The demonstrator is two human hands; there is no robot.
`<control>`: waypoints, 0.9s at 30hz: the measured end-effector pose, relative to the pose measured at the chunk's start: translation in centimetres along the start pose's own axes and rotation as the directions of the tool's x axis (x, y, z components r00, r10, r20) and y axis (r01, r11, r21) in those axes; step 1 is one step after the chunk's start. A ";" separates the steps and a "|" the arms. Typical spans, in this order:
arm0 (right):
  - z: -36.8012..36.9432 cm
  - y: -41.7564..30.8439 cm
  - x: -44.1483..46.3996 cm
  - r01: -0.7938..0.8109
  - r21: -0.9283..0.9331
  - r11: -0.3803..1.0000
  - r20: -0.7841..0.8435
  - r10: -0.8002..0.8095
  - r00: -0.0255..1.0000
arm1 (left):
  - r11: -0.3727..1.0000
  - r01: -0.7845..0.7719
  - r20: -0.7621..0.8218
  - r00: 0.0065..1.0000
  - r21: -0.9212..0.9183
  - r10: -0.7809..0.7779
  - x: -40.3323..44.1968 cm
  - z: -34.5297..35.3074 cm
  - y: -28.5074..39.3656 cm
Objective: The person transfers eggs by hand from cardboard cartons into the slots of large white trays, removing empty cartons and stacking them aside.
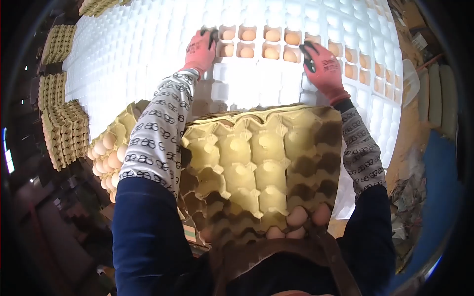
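Note:
My left hand [199,52], in a pink glove with black fingertips, reaches into the white foam tray [241,74] at the left end of two rows of brown eggs [247,52]. Its fingers are curled down; what lies under them is hidden. My right hand [324,70], gloved alike, is over the right part of those rows, thumb and fingers apart. An egg [312,38] shows beside its fingertips. Against my body leans a yellow pulp egg tray [269,148], with a few eggs [297,216] in its lower right cells.
At the left stands another pulp tray holding several eggs [106,158]. Stacks of pulp trays [64,130] line the far left edge. More eggs [364,60] sit in foam cells at the right. A blue surface [429,197] is at the far right.

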State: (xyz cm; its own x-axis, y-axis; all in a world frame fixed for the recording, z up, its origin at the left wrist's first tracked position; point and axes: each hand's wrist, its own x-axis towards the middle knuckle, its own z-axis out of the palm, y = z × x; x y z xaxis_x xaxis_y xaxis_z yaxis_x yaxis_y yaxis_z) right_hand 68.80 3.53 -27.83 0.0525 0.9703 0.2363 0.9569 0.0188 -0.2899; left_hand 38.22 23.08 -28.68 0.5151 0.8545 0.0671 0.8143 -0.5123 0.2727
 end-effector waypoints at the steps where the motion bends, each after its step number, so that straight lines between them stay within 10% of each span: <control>1: 0.5 0.6 -0.6 0.015 -0.032 0.999 -0.023 -0.016 1.000 | 0.997 -0.044 0.062 0.997 0.062 0.041 0.0 0.9 -1.1; 5: -5.3 -1.4 -2.6 -0.123 0.589 0.798 -0.137 0.249 0.959 | 0.974 -0.226 0.017 0.974 0.024 0.226 0.9 -3.9 -2.0; 8: -14.6 -4.0 -5.8 -0.189 0.700 0.689 -0.033 0.296 0.955 | 0.725 -0.244 -0.114 0.968 -0.644 0.224 -2.4 -15.3 7.2; 11: -22.9 -9.2 -11.2 0.014 0.700 0.714 0.084 -0.102 0.991 | 0.744 -0.362 0.075 0.874 -0.561 0.481 -12.5 -23.2 13.4; 12: -25.6 -11.3 -12.8 -0.144 0.609 0.780 0.393 -0.139 0.909 | 0.736 -0.043 0.418 0.801 -0.675 0.430 -17.3 -25.0 17.0; 13: -25.8 -13.9 -14.0 0.036 0.475 0.879 0.348 -0.226 0.910 | 0.728 -0.559 0.384 0.619 -0.398 0.685 -20.2 -25.5 18.6; 16: -25.0 -14.5 -18.5 0.428 0.003 0.904 0.414 -0.391 0.822 | 0.656 -0.738 0.484 0.522 -0.156 0.703 -28.9 -22.1 22.6; 18: -26.0 -14.3 -18.7 0.327 0.217 0.920 0.391 -0.389 0.834 | 0.731 -0.676 0.405 0.645 -0.093 0.648 -31.6 -19.6 23.4; 20: -26.2 -12.9 -19.7 0.054 0.542 0.839 0.318 -0.264 0.911 | 0.823 -0.397 0.385 0.742 -0.408 0.549 -31.2 -20.5 22.8; 21: -25.9 -11.1 -21.4 -0.137 0.729 0.671 0.288 -0.119 0.950 | 0.691 -0.308 0.179 0.824 -0.654 0.537 -31.4 -20.3 21.3; 22: -25.8 -9.8 -22.8 -0.280 0.862 0.422 0.295 0.030 0.955 | 0.522 -0.026 0.206 0.902 -0.852 0.380 -31.3 -21.3 21.3; 23: -26.0 -10.1 -23.2 -0.244 0.851 0.465 0.275 0.000 0.961 | 0.185 0.355 0.391 0.893 -0.916 0.222 -30.7 -21.8 20.7; 24: -26.3 -10.5 -23.7 -0.205 0.838 0.505 0.254 -0.029 0.967 | 0.299 0.404 0.469 0.862 -0.864 0.191 -29.4 -21.7 19.3; 27: -24.9 -15.1 -24.5 0.118 0.452 0.884 0.304 -0.277 0.911 | 0.843 -0.282 0.293 0.848 -0.458 0.442 -28.1 -21.2 23.0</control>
State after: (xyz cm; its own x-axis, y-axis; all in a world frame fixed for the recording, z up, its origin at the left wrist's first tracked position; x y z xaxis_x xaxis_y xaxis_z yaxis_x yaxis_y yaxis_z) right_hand 60.22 -26.54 -6.13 -0.3043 0.9525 0.0133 0.7234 0.2402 -0.6473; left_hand 36.81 -10.86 -3.96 0.8752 0.4726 -0.1033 0.4189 -0.6337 0.6503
